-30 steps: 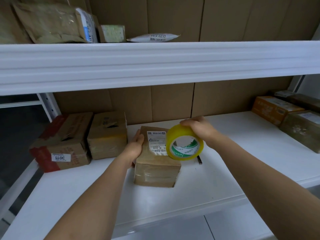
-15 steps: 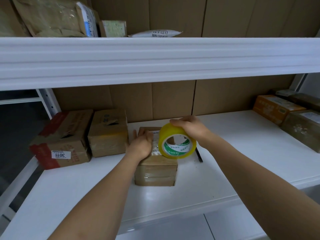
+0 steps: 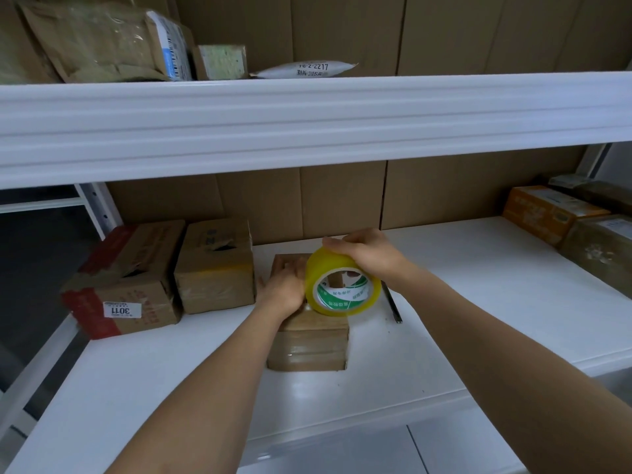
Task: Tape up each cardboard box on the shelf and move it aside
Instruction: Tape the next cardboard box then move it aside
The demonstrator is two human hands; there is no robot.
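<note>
A small brown cardboard box (image 3: pixel 309 347) stands in the middle of the white shelf (image 3: pixel 461 302). My left hand (image 3: pixel 284 285) lies on the box's top, fingers stretched toward the back. My right hand (image 3: pixel 367 253) grips a yellow tape roll (image 3: pixel 342 287) from above and holds it over the right part of the box top, right beside my left hand. The box's label is hidden under the hands and the roll.
Two larger cardboard boxes (image 3: pixel 126 278) (image 3: pixel 217 265) stand at the shelf's left end. More boxes (image 3: pixel 547 212) sit at the right end. A dark pen-like object (image 3: pixel 391 301) lies just right of the small box. The upper shelf board (image 3: pixel 307 121) overhangs, with parcels (image 3: pixel 102 42) on top.
My left hand slid from the box's left side onto its top. My right hand brought the tape roll leftward and down over the box, covering the label.
</note>
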